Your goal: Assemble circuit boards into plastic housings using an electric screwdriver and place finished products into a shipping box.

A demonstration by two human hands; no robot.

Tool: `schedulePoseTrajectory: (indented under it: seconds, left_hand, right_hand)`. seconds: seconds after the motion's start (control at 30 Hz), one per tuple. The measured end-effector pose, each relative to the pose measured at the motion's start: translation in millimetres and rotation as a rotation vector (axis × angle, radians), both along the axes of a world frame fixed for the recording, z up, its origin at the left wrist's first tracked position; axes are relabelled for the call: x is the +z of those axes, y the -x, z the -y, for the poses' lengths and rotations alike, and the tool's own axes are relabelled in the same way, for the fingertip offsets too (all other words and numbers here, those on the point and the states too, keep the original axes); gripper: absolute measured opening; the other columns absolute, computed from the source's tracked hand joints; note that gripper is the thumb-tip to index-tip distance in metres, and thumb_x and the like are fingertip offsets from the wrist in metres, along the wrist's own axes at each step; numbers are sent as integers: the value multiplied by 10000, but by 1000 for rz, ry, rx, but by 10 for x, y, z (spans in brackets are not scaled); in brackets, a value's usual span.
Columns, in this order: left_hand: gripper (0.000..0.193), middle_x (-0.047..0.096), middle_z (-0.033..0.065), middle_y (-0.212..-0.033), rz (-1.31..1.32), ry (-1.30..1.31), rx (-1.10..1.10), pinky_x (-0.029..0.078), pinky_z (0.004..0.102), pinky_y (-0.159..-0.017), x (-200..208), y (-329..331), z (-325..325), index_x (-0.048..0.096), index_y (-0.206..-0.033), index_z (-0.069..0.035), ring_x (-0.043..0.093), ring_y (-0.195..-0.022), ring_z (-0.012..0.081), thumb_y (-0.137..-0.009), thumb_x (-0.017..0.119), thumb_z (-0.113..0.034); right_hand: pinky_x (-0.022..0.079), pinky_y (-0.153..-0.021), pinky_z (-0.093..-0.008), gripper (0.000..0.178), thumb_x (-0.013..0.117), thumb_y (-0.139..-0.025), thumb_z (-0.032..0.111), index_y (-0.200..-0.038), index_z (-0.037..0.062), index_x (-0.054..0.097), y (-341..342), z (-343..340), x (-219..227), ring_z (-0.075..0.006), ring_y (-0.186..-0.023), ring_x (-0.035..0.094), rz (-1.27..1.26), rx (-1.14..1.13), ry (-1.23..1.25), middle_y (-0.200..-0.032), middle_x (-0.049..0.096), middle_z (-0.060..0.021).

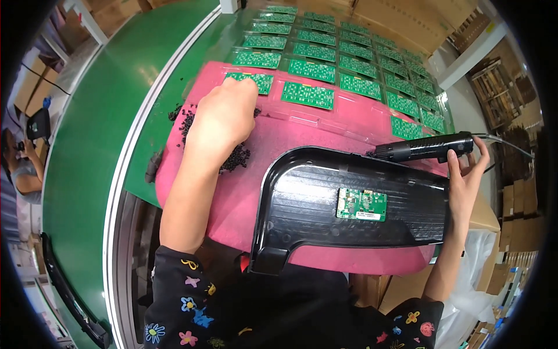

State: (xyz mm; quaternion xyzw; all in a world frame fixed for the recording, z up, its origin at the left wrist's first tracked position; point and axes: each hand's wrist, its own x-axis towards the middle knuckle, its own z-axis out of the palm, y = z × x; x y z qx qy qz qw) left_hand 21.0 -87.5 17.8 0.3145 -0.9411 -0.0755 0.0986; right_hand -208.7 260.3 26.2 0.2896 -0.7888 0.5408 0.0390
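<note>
My right hand (462,180) grips the rear end of a black electric screwdriver (421,148), which lies level with its ribbed front pointing left. Below it, a curved black plastic housing (308,218) rests open side up, with one small green circuit board (376,205) inside. My left hand (224,113) is closed, knuckles up, above small black screws (235,158) scattered on the pink mat (273,134). Its fingertips are hidden, so what they hold cannot be seen. Just past its knuckles lies another green circuit board (264,84) in the clear plastic tray (314,121).
Rows of green circuit boards (311,70) fill the tray beyond the mat. On the left runs a green conveyor belt (75,192) with a metal rail (136,125), carrying another black housing (70,291). A person (26,166) sits across it. Cardboard boxes (517,200) stand right.
</note>
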Motion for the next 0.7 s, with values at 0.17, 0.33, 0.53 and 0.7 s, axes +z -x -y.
schedulePoseTrajectory:
  seconds: [0.17,0.33,0.53,0.7]
  left_hand:
    - [205,695,233,-862,-61,-93,-152,525,453,-811,21,-23,84,715,-864,21,672,-897,371,-755,545,60]
    - [218,695,210,-837,-67,-140,-105,519,442,-788,40,-107,128,703,-859,37,667,-852,363,-731,540,104]
    - [148,694,218,-875,19,-100,-5,525,430,-792,2,-31,111,703,-886,45,665,-844,367,-743,666,40]
    - [268,696,229,-920,112,-59,34,541,458,-784,42,91,-127,707,-909,38,681,-859,401,-694,813,-81]
  right_hand:
    - [458,-1002,-369,648,554,-958,-50,-1467,48,165,-289,426,76,-268,-1184,563,-168,188,333,-1371,445,-211]
    - [489,-1010,-424,580,553,-972,36,-1469,27,254,-411,755,101,-309,-1159,609,204,404,297,-1307,522,-167]
    - [490,-996,-401,609,552,-982,59,-1491,40,219,-563,878,63,-271,-1125,617,306,430,382,-1241,565,-154]
    - [471,-1018,-432,629,533,-996,125,-1515,76,181,-591,861,-71,-283,-1185,570,389,469,361,-1222,577,-182]
